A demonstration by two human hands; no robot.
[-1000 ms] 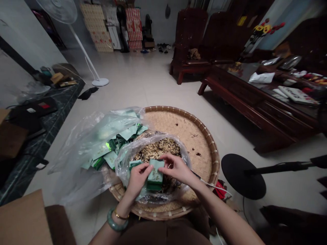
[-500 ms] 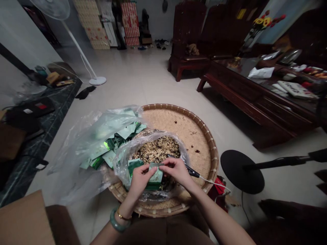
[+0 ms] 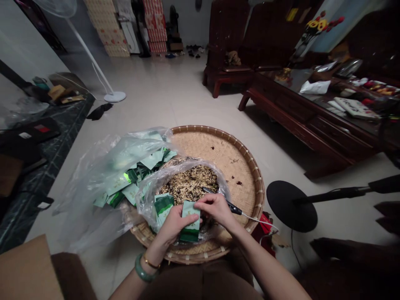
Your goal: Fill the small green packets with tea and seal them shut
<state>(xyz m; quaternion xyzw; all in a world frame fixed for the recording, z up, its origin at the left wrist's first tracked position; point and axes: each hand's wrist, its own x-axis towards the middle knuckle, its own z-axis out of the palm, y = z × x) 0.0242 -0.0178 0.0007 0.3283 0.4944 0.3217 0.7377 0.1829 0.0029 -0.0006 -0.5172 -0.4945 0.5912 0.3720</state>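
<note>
My left hand (image 3: 175, 223) is closed on a light and dark green packet (image 3: 190, 229), its thumb across the front. At the packet's top right corner, the fingertips of my right hand (image 3: 215, 208) are pinched together. A black pen-like tool (image 3: 235, 208) with a white cord passes behind my right hand; whether that hand also grips it I cannot tell. Below lies an open clear plastic bag (image 3: 146, 189) of dried, tea-like bits (image 3: 190, 183), pale and dark mixed. More green packets (image 3: 164, 206) rest at its near left side.
The bag sits on a round woven bamboo tray (image 3: 243, 166). Left of it, a large clear bag (image 3: 90, 187) holds many green packets (image 3: 125, 183). A black round stand base (image 3: 290, 206) is at right, a cardboard box (image 3: 28, 271) at lower left, a dark wooden table (image 3: 281, 108) beyond.
The packet now shows more of its face, upright in my left hand, with the left thumb across it. My right fingers stay at its top corner. The whole view has shifted slightly.
</note>
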